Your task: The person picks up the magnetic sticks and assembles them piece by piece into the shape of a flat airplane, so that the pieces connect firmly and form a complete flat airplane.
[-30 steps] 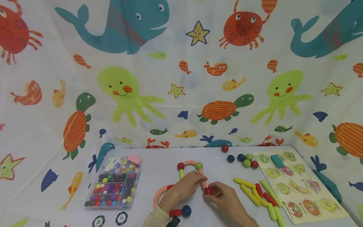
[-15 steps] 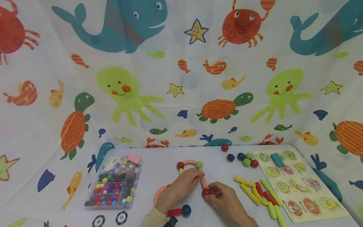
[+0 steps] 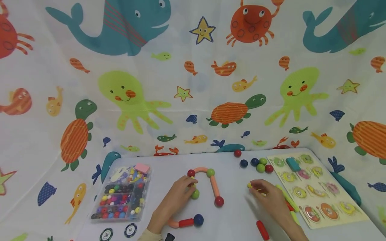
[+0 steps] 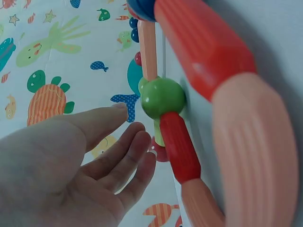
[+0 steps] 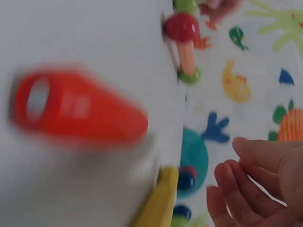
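A chain of toy parts lies on the white table (image 3: pixel 169 167): a red ball (image 3: pixel 191 173), a peach arc (image 3: pixel 200 169), a green ball (image 3: pixel 210 172), a peach stick (image 3: pixel 214 186) and a red ball (image 3: pixel 219 201). My left hand (image 3: pixel 178 194) rests beside a second green ball (image 3: pixel 195 194); in the left wrist view its fingers (image 4: pixel 118 156) are straight and hold nothing, the thumb close to that ball (image 4: pixel 162 97). My right hand (image 3: pixel 266 197) hovers over the yellow sticks (image 3: pixel 251 185), blurred. Its fingers (image 5: pixel 246 189) are loose and empty.
A red stick (image 3: pixel 262 230) lies near the front edge. A red stick and blue ball (image 3: pixel 198 219) lie below the left hand. A clear bead box (image 3: pixel 122 194) stands left, two chips (image 3: pixel 130 230) before it. Loose balls (image 3: pixel 260 165) and a puzzle board (image 3: pixel 313 190) sit right.
My right hand let go of the red ball at the chain's end and moved right to the yellow sticks. My left hand slid back from the peach stick toward the green ball.
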Demonstrator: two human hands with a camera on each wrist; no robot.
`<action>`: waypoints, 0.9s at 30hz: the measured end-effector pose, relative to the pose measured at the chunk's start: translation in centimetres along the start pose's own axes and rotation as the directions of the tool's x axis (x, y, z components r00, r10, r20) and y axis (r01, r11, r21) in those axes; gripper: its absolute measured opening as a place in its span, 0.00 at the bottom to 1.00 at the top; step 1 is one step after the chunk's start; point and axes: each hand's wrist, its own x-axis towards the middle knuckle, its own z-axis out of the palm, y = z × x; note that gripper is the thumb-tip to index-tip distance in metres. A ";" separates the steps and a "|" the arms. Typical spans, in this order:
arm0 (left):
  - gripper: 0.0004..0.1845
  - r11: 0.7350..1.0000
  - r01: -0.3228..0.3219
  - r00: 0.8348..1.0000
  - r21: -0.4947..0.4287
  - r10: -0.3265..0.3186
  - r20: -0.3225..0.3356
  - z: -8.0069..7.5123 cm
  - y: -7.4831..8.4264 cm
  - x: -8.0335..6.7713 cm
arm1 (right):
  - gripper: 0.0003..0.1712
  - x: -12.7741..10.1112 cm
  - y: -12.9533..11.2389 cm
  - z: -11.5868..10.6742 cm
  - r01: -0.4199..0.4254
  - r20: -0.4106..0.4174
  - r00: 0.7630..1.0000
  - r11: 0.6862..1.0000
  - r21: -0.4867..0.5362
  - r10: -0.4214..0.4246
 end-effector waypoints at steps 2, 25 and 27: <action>0.15 1.000 -0.003 1.000 -0.008 0.003 -0.004 -0.1 -0.2 -0.1 | 0.16 -0.1 1.2 -1.4 0.008 -0.047 0.999 0.999 -0.043 -0.010; 0.15 0.999 -0.032 0.999 -0.027 0.033 0.014 -0.1 -0.5 -0.3 | 0.20 -0.1 6.2 -3.4 -0.171 0.031 0.982 0.946 -0.275 0.187; 0.16 0.999 -0.034 0.999 -0.024 0.034 0.014 -0.2 -0.5 -0.3 | 0.21 0.1 6.2 -3.4 -0.147 0.035 0.986 0.939 -0.311 0.166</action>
